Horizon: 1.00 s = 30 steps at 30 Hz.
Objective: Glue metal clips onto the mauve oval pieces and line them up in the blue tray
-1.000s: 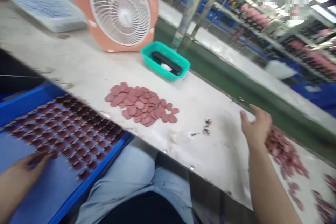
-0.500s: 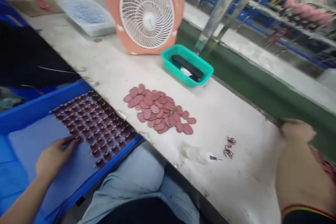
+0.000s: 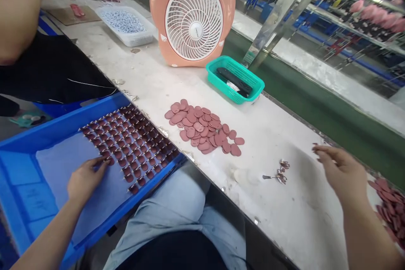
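Maroon tags (image 3: pixel 136 143) filling a blue tray (image 3: pixel 95 120), a loose heap waiting

Nearest, the left hand (image 3: pixel 87 179) is resting on the tray's pale blue liner (image 3: pixel 63 156), its grip seemingly clamped on a single maroon tag (image 3: pixel 107 161) at the edge of the rows, though the fingers partly hide it. Pale jeans (image 3: pixel 164 202) are showing just beside the tray. So far, neat staggered rows are covering the side of the tray toward the counter, while the liner is showing on the side nearer the left hand. The maroon tags are thus partly laid out, with more lying loose elsewhere.

Out over the white counter (image 3: pixel 196 93), the right hand (image 3: pixel 343 173) is hanging in the air with its grip nearly together, and I cannot tell whether it is holding anything small. Just left of it, a little cluster of metal-tipped bits (image 3: pixel 281 173) is lying on the counter, while a loose heap of maroon tags (image 3: pixel 389 204) is sitting at the right edge of the view.

Farther off, a spread of pink ovals (image 3: pixel 202 128) is lying on the counter. Beyond them, a teal basket (image 3: pixel 236 78) is holding a black bar (image 3: pixel 234 81), and a peach fan (image 3: pixel 193 21) is standing upright. A clear tray of small blue bits (image 3: pixel 125 23) is sitting beyond a person in dark clothes (image 3: pixel 47 67) at far left.
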Tool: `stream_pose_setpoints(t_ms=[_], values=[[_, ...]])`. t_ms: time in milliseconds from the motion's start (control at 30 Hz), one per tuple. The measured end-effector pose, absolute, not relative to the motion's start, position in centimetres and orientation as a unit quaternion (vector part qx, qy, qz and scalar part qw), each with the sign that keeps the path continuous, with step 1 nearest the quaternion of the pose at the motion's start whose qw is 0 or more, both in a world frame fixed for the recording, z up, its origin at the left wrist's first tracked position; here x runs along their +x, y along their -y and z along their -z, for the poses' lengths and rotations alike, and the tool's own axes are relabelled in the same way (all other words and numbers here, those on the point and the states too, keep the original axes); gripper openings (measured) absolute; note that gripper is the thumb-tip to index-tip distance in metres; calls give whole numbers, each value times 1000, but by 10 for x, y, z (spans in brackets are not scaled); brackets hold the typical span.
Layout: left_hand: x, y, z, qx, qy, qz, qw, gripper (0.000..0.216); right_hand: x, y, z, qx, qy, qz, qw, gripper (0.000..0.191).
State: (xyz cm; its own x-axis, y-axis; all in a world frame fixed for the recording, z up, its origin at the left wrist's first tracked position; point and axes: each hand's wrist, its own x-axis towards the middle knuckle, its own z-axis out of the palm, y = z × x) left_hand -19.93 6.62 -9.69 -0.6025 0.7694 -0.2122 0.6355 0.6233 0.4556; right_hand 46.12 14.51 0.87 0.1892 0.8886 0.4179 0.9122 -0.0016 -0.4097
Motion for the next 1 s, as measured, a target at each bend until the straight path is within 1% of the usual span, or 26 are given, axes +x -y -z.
stream_pose_setpoints(t_ms=[67, 200, 267, 333, 400, 433, 533, 600, 633, 700, 733, 800, 867, 933, 1000], values=[[-200, -65, 101, 400, -881, -170, 184, 33, 440, -125, -6, -716, 641, -24, 275, 21], [-202, -62, 102, 427, -870, -191, 158, 32, 401, -90, -7, -730, 634, -66, 245, 29], [-197, -61, 99, 445, -859, -221, 126, 39, 383, -72, -9, -735, 618, -78, 266, 34], [-181, -64, 92, 466, -839, -271, 77, 48, 361, -54, -9, -734, 588, -95, 327, 38], [-154, -69, 83, 505, -798, -327, 33, 51, 335, -37, -6, -719, 568, -113, 383, 41], [-138, -73, 77, 534, -770, -349, 21, 50, 321, -31, -3, -710, 575, -119, 390, 45], [-92, -94, 61, 646, -661, -381, 30, 40, 280, -26, 7, -704, 599, -133, 359, 64], [-72, -113, 54, 711, -591, -378, 48, 43, 258, -31, 12, -711, 591, -143, 352, 72], [-67, -122, 53, 738, -560, -372, 60, 47, 250, -35, 13, -711, 584, -154, 361, 72], [-63, -136, 53, 771, -513, -368, 79, 50, 240, -42, 15, -698, 569, -189, 393, 61], [-64, -139, 54, 780, -497, -371, 89, 46, 237, -44, 15, -687, 561, -210, 411, 54], [-64, -138, 55, 778, -480, -391, 104, 26, 233, -44, 15, -661, 548, -246, 450, 40], [-58, -125, 52, 759, -482, -421, 122, 9, 228, -40, 14, -633, 538, -274, 484, 35], [-45, -107, 41, 732, -493, -446, 150, 12, 219, -36, 10, -599, 530, -315, 512, 34], [-27, -89, 24, 706, -501, -451, 216, 16, 207, -34, 3, -574, 524, -355, 520, 31]])
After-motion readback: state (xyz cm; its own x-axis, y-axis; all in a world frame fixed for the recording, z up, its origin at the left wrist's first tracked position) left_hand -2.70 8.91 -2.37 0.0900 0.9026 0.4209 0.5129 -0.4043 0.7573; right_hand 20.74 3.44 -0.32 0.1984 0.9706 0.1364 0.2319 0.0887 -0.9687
